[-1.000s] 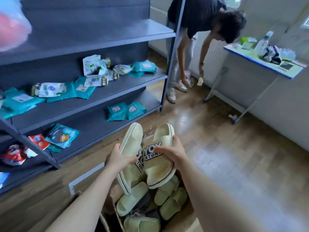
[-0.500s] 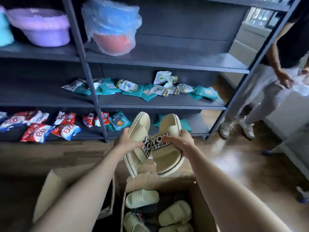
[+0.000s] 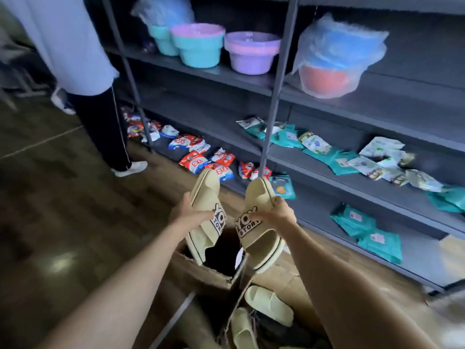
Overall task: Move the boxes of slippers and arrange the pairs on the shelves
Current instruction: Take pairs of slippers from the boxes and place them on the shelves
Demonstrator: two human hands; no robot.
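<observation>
1. Head view: the left grip [image 3: 187, 215] is closed around the outer edge of one cream slipper [image 3: 205, 195], beside its printed strap.
2. The right grip [image 3: 279, 215] grasps the second cream slipper [image 3: 264, 240], thumb lying across the strap's lettering.
3. Both slippers are held in the air, tilted and apart with a gap between them, lower ends above an open cardboard box [image 3: 208, 275] on the wooden floor [image 3: 63, 197].
4. Nearer the camera, two more pale slippers [image 3: 269, 306] lie in a carton.
5. Behind the held pair stands grey shelving [image 3: 314, 170]. Red-and-white packets [image 3: 198, 159] lie on its lowest level at the left, and teal packets [image 3: 344, 159] on the level above and at the lower right.
6. An upper shelf carries coloured basins [image 3: 198, 46] and a plastic-wrapped stack [image 3: 337, 56].
7. Another person [image 3: 100, 117] in dark trousers stands at the shelving's left end.
</observation>
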